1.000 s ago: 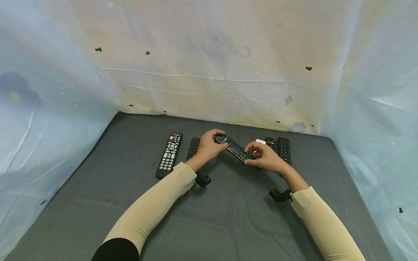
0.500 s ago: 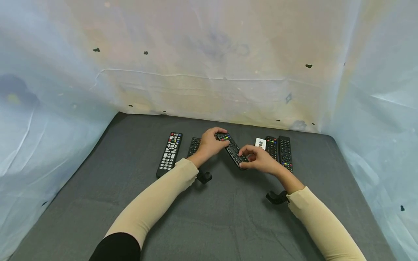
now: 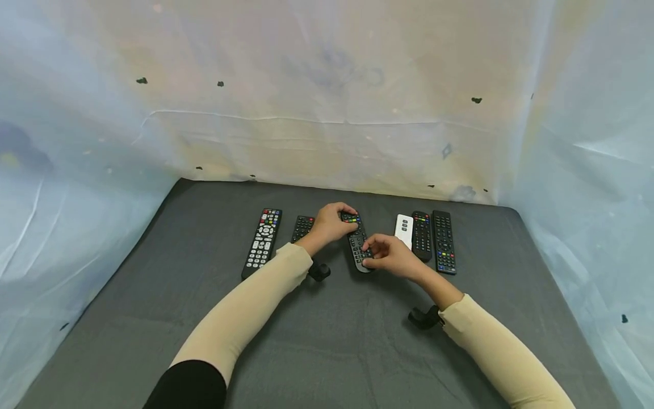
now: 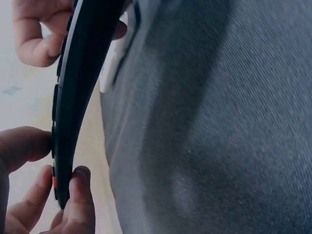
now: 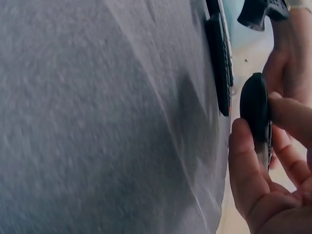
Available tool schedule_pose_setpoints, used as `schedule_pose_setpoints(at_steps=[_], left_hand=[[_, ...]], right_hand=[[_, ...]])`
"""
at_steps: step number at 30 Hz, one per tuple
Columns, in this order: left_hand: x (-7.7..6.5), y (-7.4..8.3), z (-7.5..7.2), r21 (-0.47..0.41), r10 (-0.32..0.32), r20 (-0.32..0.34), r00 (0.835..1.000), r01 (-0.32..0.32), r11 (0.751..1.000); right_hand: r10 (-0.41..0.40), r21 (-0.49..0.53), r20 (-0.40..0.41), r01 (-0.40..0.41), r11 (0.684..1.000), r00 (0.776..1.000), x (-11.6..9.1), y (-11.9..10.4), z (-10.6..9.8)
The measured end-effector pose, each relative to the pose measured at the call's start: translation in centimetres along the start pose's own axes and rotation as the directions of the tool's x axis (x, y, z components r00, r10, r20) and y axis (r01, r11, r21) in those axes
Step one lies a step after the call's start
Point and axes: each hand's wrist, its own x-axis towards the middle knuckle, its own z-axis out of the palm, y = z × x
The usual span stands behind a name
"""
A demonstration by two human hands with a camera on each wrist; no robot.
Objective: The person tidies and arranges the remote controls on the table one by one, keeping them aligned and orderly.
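A black remote control (image 3: 357, 243) with coloured buttons near its far end is held between both hands, almost straight up and down in the head view. At its far end, my left hand (image 3: 329, 224) pinches it between thumb and fingers. My right hand (image 3: 393, 257) grips the rounded near end from the right side. The left wrist view shows the remote (image 4: 80, 92) edge-on above the cloth, its shadow falling below it. In the right wrist view, thumb and fingers hold the dark end of the remote (image 5: 254, 103).
On the grey cloth (image 3: 327, 341), a black remote with white buttons (image 3: 261, 241) and a partly hidden black remote (image 3: 302, 227) lie left. To the right lie a white remote (image 3: 403, 229) and two black remotes (image 3: 422, 234), side by side. A patterned sheet (image 3: 317, 147) rises behind.
The held remote has turned from slanting to nearly straight, its near end swinging left and towards me. My right hand has moved left with it, uncovering the white remote. My left hand keeps its hold.
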Motion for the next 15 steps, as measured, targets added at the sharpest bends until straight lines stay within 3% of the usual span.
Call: schedule_pose_setpoints(at_steps=[6,15], left_hand=[[0.5,-0.5,0.1,0.021,-0.037,0.021,0.999,0.037,0.999],[0.7,-0.9,0.3,-0.007,-0.095,0.086,0.992,0.096,0.995]], right_hand=[[0.024,0.044,-0.02,-0.023,0.999,1.0,0.3,0.2,1.1],[0.046,-0.014,-0.033,-0.047,0.999,0.998,0.6,-0.2,2.2]])
